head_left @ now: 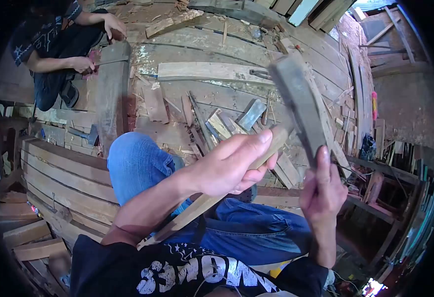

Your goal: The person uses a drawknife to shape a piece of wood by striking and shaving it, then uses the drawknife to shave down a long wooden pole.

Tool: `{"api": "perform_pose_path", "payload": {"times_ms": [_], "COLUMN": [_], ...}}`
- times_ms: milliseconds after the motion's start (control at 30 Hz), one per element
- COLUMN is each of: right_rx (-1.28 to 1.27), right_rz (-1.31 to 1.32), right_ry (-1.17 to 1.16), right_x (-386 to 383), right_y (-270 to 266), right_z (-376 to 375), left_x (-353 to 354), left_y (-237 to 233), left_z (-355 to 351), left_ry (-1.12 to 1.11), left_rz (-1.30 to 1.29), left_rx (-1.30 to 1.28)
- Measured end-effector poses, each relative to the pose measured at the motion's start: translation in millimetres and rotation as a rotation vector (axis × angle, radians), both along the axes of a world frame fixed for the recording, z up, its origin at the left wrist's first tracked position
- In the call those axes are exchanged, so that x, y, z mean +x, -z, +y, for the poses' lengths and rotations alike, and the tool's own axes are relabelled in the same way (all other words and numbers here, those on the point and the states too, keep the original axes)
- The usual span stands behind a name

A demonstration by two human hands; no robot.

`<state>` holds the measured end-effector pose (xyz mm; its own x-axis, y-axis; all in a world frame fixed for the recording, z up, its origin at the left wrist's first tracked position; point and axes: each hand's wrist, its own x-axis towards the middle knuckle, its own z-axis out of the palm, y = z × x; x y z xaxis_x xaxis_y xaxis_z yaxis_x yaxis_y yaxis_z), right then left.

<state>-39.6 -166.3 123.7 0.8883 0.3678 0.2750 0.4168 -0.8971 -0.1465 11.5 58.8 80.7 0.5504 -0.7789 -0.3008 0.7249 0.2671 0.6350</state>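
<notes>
- Two hands, both on one tool: my left hand [232, 166] is wrapped around the wooden handle [202, 205] just under the head, fingers curled over the top and thumb stretched along the shaft.
- My right hand [321, 193] is raised beside it, half closed. The thumb lies against the near face of the metal head [301, 106] at its lower end, and the fingers sit behind it, pinching it.
- The metal head is dark and long, tilted up and away from my hands. The handle slants down from it towards my chest.
- Just under my left forearm is my knee [137, 166] in blue jeans.
- Beyond the hands, on the plank floor, lie scattered offcuts [219, 123] and chips.
- Further out past those lies a long pale board [202, 72], flat on the floor.
- Far to the upper left of my left hand another person [53, 44] crouches, both hands at the top end of a dark plank [112, 94] that runs towards me.
- Low on my left side is a stack of curved planks [63, 180].
</notes>
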Motion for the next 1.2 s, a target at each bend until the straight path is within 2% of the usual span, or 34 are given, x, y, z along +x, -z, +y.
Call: {"api": "perform_pose_path", "payload": {"times_ms": [67,167,267,300,333,400,533,600,667,733,800,867,933,1200], "right_rx": [-0.005,-0.020,-0.025,-0.073,0.056,0.012,0.061,-0.022,0.002,0.034,-0.055,-0.046,0.033,0.036], "right_rz": [0.083,-0.026,0.088,0.027,-0.129,-0.031,-0.089,-0.021,-0.012,-0.037,0.033,0.042,-0.070,-0.022], "right_ry": [-0.166,0.000,-0.107,-0.086,-0.020,-0.044,0.035,-0.099,-0.121,0.105,-0.087,0.020,-0.037,-0.011], "right_x": [-7.3,6.9,-6.0,-0.3,11.1,-0.4,12.6,-1.8,1.1,10.3,-2.5,2.1,12.0,8.0], "right_y": [-3.3,-1.6,-3.7,-2.8,7.8,5.6,9.6,4.9,6.7,8.8,0.2,7.7,8.6,14.6], "right_z": [11.6,0.7,9.9,2.5,-0.6,0.8,-5.3,1.7,0.9,-9.2,2.3,-13.0,-8.4,-6.0], "left_x": [2.5,-1.4,-0.3,-1.3,-2.2,-0.4,-2.3,-0.7,-1.6,-0.8,3.7,0.9,5.2,6.4], "left_y": [0.3,6.0,6.7,6.9,7.2,4.0,6.1,6.7,8.2,7.2,2.8,6.4,2.6,9.7], "left_z": [0.1,-2.9,-5.2,-7.0,-7.8,-7.3,-10.7,-9.6,-11.5,-15.1,-12.5,-13.9,-12.3,-10.5], "left_ry": [-0.064,-0.076,-0.105,-0.107,-0.106,-0.102,-0.098,-0.073,-0.080,-0.082,-0.074,-0.085,-0.056,-0.083], "left_rz": [-0.010,-0.042,-0.078,-0.084,-0.092,-0.091,-0.056,0.023,-0.016,-0.016,0.034,-0.054,-0.003,-0.001], "left_rx": [-0.034,-0.021,-0.016,0.000,0.018,0.028,0.057,0.009,0.034,0.072,0.067,0.093,0.084,0.079]}}
